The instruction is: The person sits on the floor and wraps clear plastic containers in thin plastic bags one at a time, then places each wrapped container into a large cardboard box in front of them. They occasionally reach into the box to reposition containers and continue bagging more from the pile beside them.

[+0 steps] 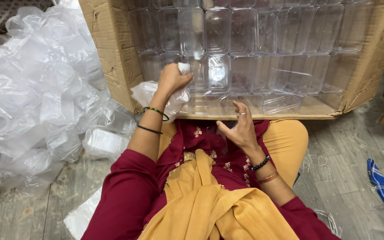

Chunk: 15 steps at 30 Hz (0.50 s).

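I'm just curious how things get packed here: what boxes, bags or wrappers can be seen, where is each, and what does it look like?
Cardboard box: lying open on its side ahead of the person, brown, filled with rows of clear plastic containers.
Plastic bags: heaped on the floor at left, clear and crinkled, some holding containers.
Small bag: crumpled, clear-white, gripped by the left hand.
Right hand: open, nothing clearly in it.
No labels, signs or screens show.
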Each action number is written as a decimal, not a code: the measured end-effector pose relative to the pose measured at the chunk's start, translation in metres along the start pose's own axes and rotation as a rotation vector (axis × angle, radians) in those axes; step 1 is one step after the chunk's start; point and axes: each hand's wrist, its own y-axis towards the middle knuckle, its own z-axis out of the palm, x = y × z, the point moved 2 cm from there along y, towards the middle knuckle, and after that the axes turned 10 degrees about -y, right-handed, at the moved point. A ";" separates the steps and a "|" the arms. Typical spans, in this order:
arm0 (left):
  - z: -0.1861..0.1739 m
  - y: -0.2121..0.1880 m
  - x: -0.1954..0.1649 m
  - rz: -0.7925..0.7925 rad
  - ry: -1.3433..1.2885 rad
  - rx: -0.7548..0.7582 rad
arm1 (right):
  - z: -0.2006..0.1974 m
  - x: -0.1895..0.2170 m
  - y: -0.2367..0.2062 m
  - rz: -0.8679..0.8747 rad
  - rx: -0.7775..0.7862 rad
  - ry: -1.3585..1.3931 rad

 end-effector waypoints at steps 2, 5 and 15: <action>-0.002 -0.002 0.002 -0.058 -0.071 0.093 | 0.000 0.004 0.003 0.004 0.009 0.032; -0.001 -0.006 0.006 -0.094 -0.024 0.125 | 0.001 0.009 0.007 0.034 0.038 0.050; 0.020 -0.106 -0.013 -0.061 0.027 -0.020 | -0.006 0.027 0.017 0.199 0.122 0.480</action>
